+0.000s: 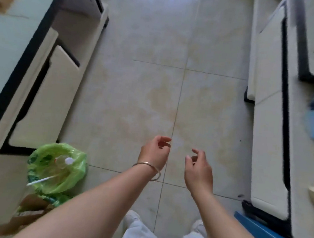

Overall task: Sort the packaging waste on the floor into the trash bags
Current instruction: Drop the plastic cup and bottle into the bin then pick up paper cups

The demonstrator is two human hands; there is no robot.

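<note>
1. Looking down, I see the tiled floor [155,91] fill most of the view, and the stretch ahead of me carries no waste that I can make out.
2. Cream cabinets [45,96] flank the left side and a second run of cabinets [266,129] the right, so the aisle is narrow; a swinging arm could knock a door.
3. The green trash bag [57,168] stands by my left foot, mouth open, with a clear bottle [65,162] and a white stick-like piece lying inside. Brown cardboard [28,215] sits just below it, partly behind my forearm; I cannot tell whether it is bagged.
4. A blue box edge [256,230] juts in low on the right, a trip risk if I step that way.
5. My left hand [155,153], bangle at the wrist, is loosely curled and holds nothing.
6. My right hand [198,170] is likewise half open and bare. The blur suggests I could miss small scraps.
</note>
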